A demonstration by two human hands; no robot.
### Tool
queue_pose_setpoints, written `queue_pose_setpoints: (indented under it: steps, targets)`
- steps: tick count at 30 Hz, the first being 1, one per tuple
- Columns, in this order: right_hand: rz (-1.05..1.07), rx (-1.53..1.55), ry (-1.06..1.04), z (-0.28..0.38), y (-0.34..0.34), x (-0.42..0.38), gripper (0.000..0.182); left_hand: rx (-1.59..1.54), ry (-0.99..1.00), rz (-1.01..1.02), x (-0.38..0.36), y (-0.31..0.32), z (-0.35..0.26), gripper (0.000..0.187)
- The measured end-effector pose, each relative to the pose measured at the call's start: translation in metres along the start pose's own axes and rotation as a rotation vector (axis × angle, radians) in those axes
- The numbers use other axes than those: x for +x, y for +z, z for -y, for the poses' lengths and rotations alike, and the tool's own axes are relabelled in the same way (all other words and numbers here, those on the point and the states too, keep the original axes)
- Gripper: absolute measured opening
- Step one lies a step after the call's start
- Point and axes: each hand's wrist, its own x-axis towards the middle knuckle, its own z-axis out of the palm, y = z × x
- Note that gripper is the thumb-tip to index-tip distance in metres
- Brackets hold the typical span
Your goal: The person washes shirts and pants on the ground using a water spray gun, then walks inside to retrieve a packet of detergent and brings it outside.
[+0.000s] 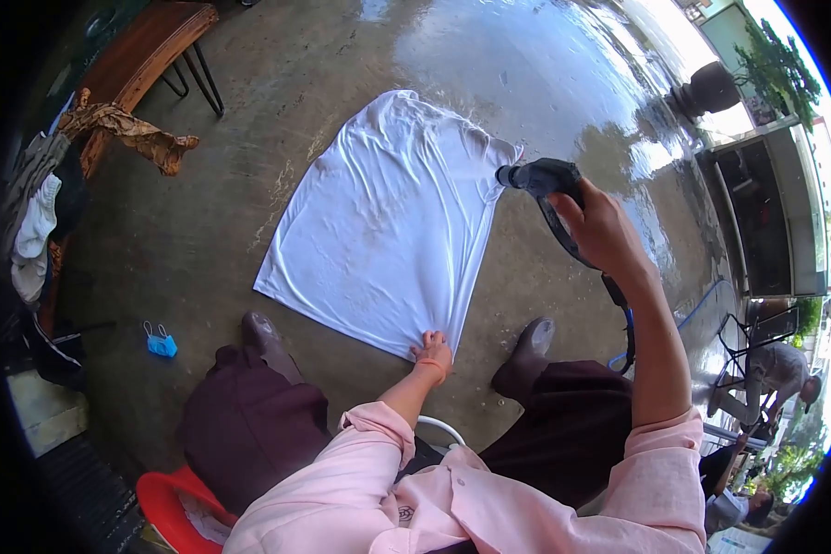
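Note:
A wet white cloth (pixel 379 217) lies spread on the concrete floor in front of me, creased and with darker smudges near its middle. My left hand (pixel 434 351) is at its near right corner, fingers curled into the fabric. In my right hand (pixel 596 226) is a black spray gun (pixel 547 175), held above the right edge of the cloth. The gun's nozzle points left at the cloth's upper right part. A dark hose hangs below my right hand and joins a blue hose (pixel 702 305) on the floor.
A wooden bench (pixel 143 60) holds clothes and a brown crumpled cloth (pixel 129 129) at left. A blue face mask (pixel 161 342) lies on the floor. By my left leg stands a red basin (pixel 171 512). Other people (pixel 776 374) sit at far right. Water shines across the far floor.

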Motion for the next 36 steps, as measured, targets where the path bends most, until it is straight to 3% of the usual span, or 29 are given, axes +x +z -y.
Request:
queue_pose_setpoints:
  steps: [2,6,9,11,13,15,18,25,28,31,32,34,36]
  targets:
    - [0.193,-0.049,0.034,0.004,-0.007,-0.001,0.040,-0.011,0.003,0.002,-0.001,-0.001,0.000,0.021]
    - [0.047,-0.012,-0.001,0.003,0.000,0.000,0.041,-0.010,-0.001,-0.009,-0.001,-0.002,-0.002,0.020]
    - [0.018,-0.080,-0.017,0.003,0.004,0.003,0.044,-0.033,-0.004,0.036,-0.007,-0.011,-0.004,0.033]
    - [0.249,-0.055,0.014,0.008,0.000,0.003,0.044,-0.003,0.005,0.004,-0.002,-0.004,-0.001,0.018]
    - [0.179,-0.029,-0.029,0.010,0.009,0.003,0.043,-0.004,0.003,-0.005,0.001,-0.001,-0.001,0.018]
    - [-0.047,0.030,-0.136,0.011,0.018,0.005,0.037,-0.006,-0.002,-0.009,0.001,0.001,0.000,0.017]
    - [0.148,-0.012,-0.141,0.023,0.007,0.005,0.037,0.006,0.004,0.015,-0.002,-0.003,-0.001,0.017]
    - [-0.023,0.119,-0.184,0.044,0.008,0.004,0.040,-0.029,0.007,0.004,-0.001,-0.003,0.001,0.016]
    - [0.037,0.063,-0.190,0.048,0.004,0.004,0.042,-0.062,0.005,0.007,-0.001,-0.003,0.002,0.016]
    - [0.338,-0.015,-0.174,0.050,0.000,0.001,0.045,-0.072,0.013,0.005,-0.001,-0.002,0.003,0.017]
    - [0.339,-0.017,-0.176,0.051,0.004,0.000,0.045,-0.073,0.015,0.006,-0.001,-0.002,0.003,0.017]
    - [0.095,0.095,-0.277,0.050,0.013,-0.003,0.044,-0.077,0.012,0.005,0.000,-0.002,0.002,0.018]
    - [0.090,0.111,-0.310,0.055,0.016,-0.009,0.043,-0.078,0.004,0.008,-0.001,-0.001,0.002,0.020]
